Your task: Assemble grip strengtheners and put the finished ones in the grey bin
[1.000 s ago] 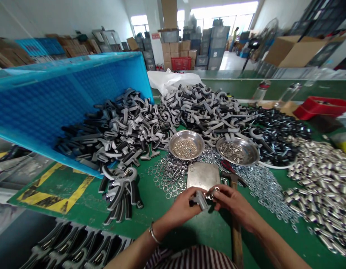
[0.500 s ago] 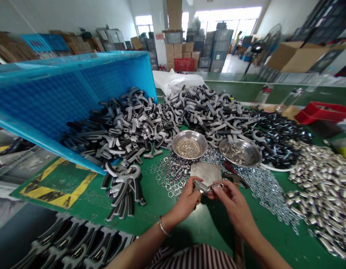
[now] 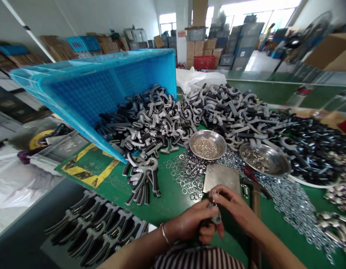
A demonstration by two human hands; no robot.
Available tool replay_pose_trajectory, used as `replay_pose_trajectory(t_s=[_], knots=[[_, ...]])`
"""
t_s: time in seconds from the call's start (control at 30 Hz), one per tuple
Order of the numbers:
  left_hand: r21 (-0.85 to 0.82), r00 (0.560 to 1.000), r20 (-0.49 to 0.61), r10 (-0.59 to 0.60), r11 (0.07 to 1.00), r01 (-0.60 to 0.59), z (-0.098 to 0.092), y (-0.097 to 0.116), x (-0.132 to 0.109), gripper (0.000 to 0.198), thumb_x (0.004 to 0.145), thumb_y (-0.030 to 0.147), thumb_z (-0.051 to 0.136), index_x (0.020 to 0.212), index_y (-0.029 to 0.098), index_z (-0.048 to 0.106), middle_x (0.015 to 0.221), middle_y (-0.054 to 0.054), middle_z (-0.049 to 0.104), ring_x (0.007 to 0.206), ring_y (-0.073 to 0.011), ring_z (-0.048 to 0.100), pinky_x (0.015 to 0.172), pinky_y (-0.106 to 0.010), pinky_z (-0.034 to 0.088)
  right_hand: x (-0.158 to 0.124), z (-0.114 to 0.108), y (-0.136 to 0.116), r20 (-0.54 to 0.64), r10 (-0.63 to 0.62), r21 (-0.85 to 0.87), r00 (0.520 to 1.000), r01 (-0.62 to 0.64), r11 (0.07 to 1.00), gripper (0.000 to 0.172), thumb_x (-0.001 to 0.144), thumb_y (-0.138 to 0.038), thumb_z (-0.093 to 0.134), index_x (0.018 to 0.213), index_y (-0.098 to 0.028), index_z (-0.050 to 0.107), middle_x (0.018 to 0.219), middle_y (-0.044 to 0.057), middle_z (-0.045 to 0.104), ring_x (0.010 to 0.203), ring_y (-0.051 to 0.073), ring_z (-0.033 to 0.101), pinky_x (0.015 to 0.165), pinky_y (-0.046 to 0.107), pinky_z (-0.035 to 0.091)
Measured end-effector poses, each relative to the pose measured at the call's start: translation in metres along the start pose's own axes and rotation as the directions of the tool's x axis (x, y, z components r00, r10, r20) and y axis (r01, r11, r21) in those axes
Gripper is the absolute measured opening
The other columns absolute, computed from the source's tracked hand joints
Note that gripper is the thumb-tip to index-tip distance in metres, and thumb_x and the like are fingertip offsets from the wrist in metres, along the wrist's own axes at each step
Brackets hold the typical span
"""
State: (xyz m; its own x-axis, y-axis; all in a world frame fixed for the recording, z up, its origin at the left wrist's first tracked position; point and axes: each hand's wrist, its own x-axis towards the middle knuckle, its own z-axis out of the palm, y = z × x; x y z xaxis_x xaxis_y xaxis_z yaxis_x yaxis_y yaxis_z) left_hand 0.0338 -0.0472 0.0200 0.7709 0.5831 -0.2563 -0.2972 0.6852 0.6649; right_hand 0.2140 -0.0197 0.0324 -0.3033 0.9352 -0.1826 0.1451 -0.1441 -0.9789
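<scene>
My left hand [image 3: 199, 222] is closed around a grey-and-black hand-grip handle [image 3: 217, 218], close to my body; most of the handle is hidden in the fingers. Just above it, my right hand [image 3: 234, 205] pinches a small shiny metal part [image 3: 215, 194], which looks like the spring's end, at the top of the handle. The fingers cover where the two meet. Beyond the hands lies a flat metal plate [image 3: 222, 178]. Loose metal rings [image 3: 185, 181] are scattered to its left. A hammer [image 3: 255, 205] lies right of my right hand.
A tipped blue crate [image 3: 105, 87] spills handles [image 3: 167, 123] across the bench. Two steel bowls, one with tiny parts [image 3: 193, 149] and one with pins [image 3: 283, 164], stand behind the plate. Joined hand grips [image 3: 143, 181] are piled left; more rows [image 3: 97, 233] lie lower left.
The view has swung left, so bench things appear further right. Both hands have drawn nearer my body, and the handle has turned from lying sideways to more upright, mostly hidden by fingers.
</scene>
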Motion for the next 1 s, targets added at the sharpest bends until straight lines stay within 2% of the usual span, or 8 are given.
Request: replay_pose_trajectory(t_s=[0.07, 0.17, 0.27, 0.4, 0.5, 0.57, 0.73, 1.0], knots=[[-0.035, 0.973, -0.201, 0.117, 0.991, -0.127, -0.011, 0.002, -0.020, 0.028, 0.090, 0.045, 0.055, 0.098, 0.021, 0.045, 0.066, 0.000, 0.064, 0.035, -0.0038, 0.027, 0.035, -0.015, 0.024, 0.020, 0.018, 0.001, 0.065, -0.101, -0.184, 0.993, 0.111, 0.977, 0.023, 0.096, -0.042, 0.053, 0.091, -0.023, 0.064, 0.085, 0.002, 0.064, 0.084, 0.020, 0.058, 0.078, 0.033, 0.047], [0.101, 0.806, -0.492, 0.328, 0.941, -0.322, -0.027, 0.006, -0.055, 0.025, 0.093, 0.042, 0.050, 0.083, 0.019, 0.046, 0.058, 0.001, 0.060, 0.036, -0.0061, 0.030, 0.036, -0.017, 0.028, 0.045, 0.052, 0.008, 0.196, -0.300, -0.577, 0.934, 0.357, 0.735, 0.015, 0.097, -0.027, 0.053, 0.091, -0.021, 0.064, 0.092, 0.006, 0.063, 0.092, 0.023, 0.056, 0.084, 0.037, 0.045], [0.288, 0.712, -0.587, 0.386, 0.921, -0.262, -0.036, 0.014, -0.082, 0.030, 0.095, 0.044, 0.048, 0.085, 0.016, 0.053, 0.067, -0.003, 0.066, 0.046, -0.0083, 0.045, 0.049, -0.021, 0.041, 0.058, 0.078, 0.014, 0.320, -0.329, -0.714, 0.888, 0.455, 0.532, 0.015, 0.092, -0.013, 0.055, 0.082, -0.019, 0.064, 0.092, 0.010, 0.063, 0.094, 0.026, 0.054, 0.086, 0.041, 0.044], [0.481, 0.647, -0.629, 0.432, 0.869, -0.113, -0.037, 0.028, -0.075, 0.031, 0.090, 0.045, 0.059, 0.083, 0.016, 0.055, 0.066, -0.002, 0.067, 0.051, -0.0086, 0.048, 0.056, -0.021, 0.040, 0.062, 0.074, 0.009, 0.291, -0.358, -0.674, 0.887, 0.456, 0.581, 0.014, 0.093, -0.015, 0.055, 0.082, -0.020, 0.062, 0.092, 0.008, 0.063, 0.093, 0.024, 0.054, 0.087, 0.041, 0.045], [0.601, 0.557, -0.616, 0.557, 0.790, -0.126, -0.032, 0.041, -0.040, 0.033, 0.088, 0.048, 0.061, 0.077, 0.018, 0.053, 0.062, 0.001, 0.062, 0.050, -0.0097, 0.047, 0.052, -0.021, 0.036, 0.054, 0.046, -0.002, 0.001, -0.253, -0.285, 0.967, 0.243, 0.927, 0.011, 0.093, -0.032, 0.059, 0.090, -0.023, 0.063, 0.090, 0.004, 0.064, 0.087, 0.021, 0.058, 0.083, 0.039, 0.049], [0.672, 0.549, -0.533, 0.644, 0.716, -0.188, -0.024, 0.049, -0.013, 0.032, 0.091, 0.048, 0.056, 0.081, 0.018, 0.056, 0.072, -0.001, 0.064, 0.061, -0.0127, 0.055, 0.059, -0.023, 0.042, 0.041, 0.028, -0.008, -0.118, -0.071, 0.108, 0.990, 0.084, 0.991, 0.021, 0.091, -0.043, 0.061, 0.099, -0.024, 0.064, 0.088, 0.003, 0.065, 0.081, 0.019, 0.061, 0.079, 0.038, 0.052], [0.800, 0.609, -0.295, 0.737, 0.539, -0.265, -0.003, 0.050, 0.035, 0.026, 0.097, 0.042, 0.048, 0.095, 0.018, 0.060, 0.092, -0.005, 0.066, 0.085, -0.0168, 0.059, 0.082, -0.027, 0.044, 0.013, 0.013, -0.007, -0.091, 0.146, 0.614, 0.985, -0.059, 0.787, 0.035, 0.080, -0.046, 0.075, 0.101, -0.020, 0.070, 0.084, 0.002, 0.066, 0.072, 0.013, 0.061, 0.069, 0.028, 0.054], [0.886, 0.618, -0.272, 0.738, 0.443, -0.139, 0.010, 0.032, 0.056, 0.022, 0.098, 0.038, 0.045, 0.097, 0.019, 0.056, 0.095, -0.007, 0.061, 0.091, -0.0196, 0.056, 0.087, -0.031, 0.041, -0.001, 0.004, 0.001, -0.069, 0.158, 0.671, 0.985, -0.072, 0.738, 0.030, 0.080, -0.046, 0.076, 0.084, -0.018, 0.066, 0.074, 0.000, 0.064, 0.060, 0.010, 0.057, 0.059, 0.024, 0.051]])
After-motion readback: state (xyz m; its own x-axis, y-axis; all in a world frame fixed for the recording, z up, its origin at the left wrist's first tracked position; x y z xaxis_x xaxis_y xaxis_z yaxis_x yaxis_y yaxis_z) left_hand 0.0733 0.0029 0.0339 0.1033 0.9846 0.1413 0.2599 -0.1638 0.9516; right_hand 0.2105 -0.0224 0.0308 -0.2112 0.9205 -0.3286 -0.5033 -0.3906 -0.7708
